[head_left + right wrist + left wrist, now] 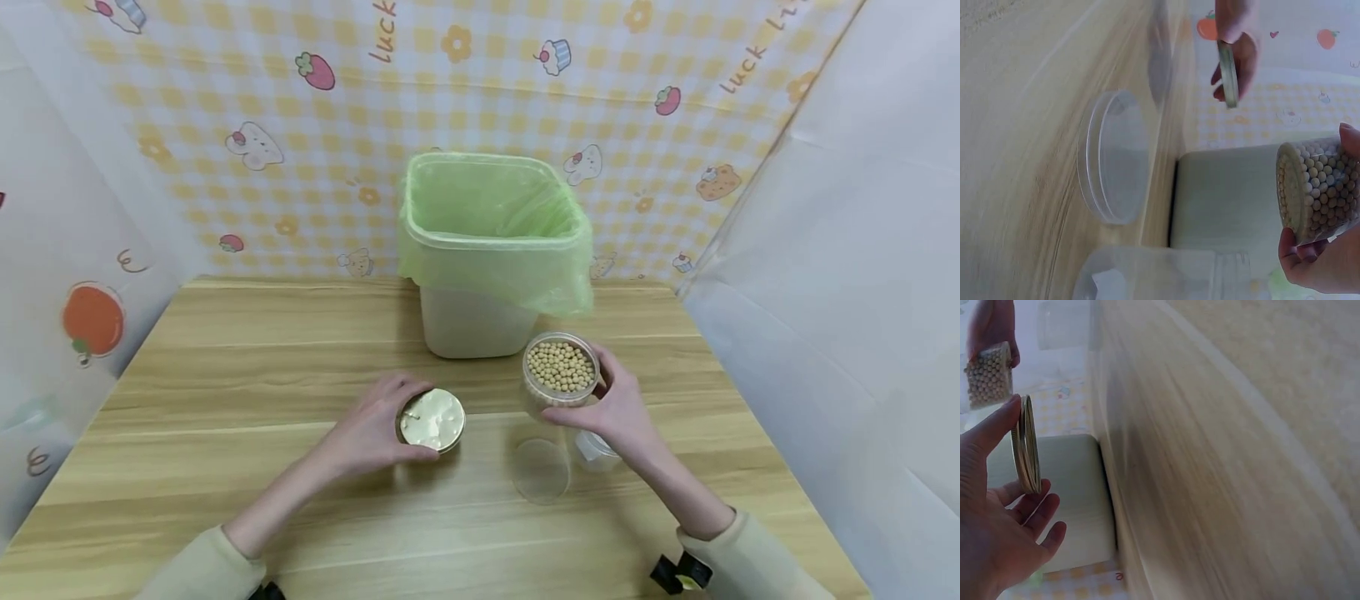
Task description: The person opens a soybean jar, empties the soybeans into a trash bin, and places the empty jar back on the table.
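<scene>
Nearest me, my left hand (375,433) pinches the round gold metal lid (431,419) clear of the wooden table (225,375), while my right hand's (611,404) fingers clamp the clear bean-filled jar (561,371) upright, lifted before the green-lined bin (487,250).

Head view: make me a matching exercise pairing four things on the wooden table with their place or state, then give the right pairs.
Things:
1. clear plastic jar of round tan beans
2. round gold metal lid
3. flat clear plastic lid
4. white bin with green liner bag

Places or states:
A. lying on the table, untouched
B. gripped by the right hand
C. standing at the far edge, by the wall
D. held by the left hand

Pairs: 1-B, 2-D, 3-A, 4-C
</scene>
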`<state>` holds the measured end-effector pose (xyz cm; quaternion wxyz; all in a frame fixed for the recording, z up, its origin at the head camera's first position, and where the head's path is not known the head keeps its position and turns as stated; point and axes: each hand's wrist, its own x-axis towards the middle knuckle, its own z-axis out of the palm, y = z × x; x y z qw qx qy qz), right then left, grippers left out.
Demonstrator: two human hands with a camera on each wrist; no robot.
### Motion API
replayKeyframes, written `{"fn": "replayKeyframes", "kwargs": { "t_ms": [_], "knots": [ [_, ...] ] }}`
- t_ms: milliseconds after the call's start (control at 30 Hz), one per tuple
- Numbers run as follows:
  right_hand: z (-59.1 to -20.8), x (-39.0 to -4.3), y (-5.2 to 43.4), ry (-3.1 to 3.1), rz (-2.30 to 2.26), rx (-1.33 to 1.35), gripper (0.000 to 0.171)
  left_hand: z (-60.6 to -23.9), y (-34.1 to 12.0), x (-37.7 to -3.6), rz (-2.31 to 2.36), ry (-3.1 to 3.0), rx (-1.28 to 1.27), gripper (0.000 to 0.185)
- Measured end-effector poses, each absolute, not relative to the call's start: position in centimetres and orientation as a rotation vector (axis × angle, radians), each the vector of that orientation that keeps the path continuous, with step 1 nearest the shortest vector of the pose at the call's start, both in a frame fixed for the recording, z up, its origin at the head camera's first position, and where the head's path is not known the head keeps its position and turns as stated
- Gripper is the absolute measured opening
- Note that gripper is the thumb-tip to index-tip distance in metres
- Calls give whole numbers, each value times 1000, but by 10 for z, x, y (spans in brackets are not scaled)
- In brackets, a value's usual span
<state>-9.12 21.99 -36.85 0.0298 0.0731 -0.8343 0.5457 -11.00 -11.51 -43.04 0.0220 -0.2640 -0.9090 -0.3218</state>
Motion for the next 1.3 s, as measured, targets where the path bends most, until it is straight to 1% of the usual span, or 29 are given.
{"fn": "replayKeyframes", "kwargs": {
  "t_ms": [300,500,700,1067,1300],
  "knots": [
    [-357,-95,231,-2584,1681,185,93,-444,-112,-109,-869,-2859,-867,84],
    [-342,-95,239,-2598,1661,165,93,-450,-110,-106,-815,-2921,-859,85],
    [-326,-95,249,-2594,1641,170,90,-453,-110,-107,-752,-2908,-934,85],
    [-306,-97,257,-2569,1663,157,87,-461,-110,-107,-731,-2869,-1044,89],
    [-295,-100,264,-2513,1630,197,88,-462,-108,-106,-768,-2913,-1036,88]
  ]
}}
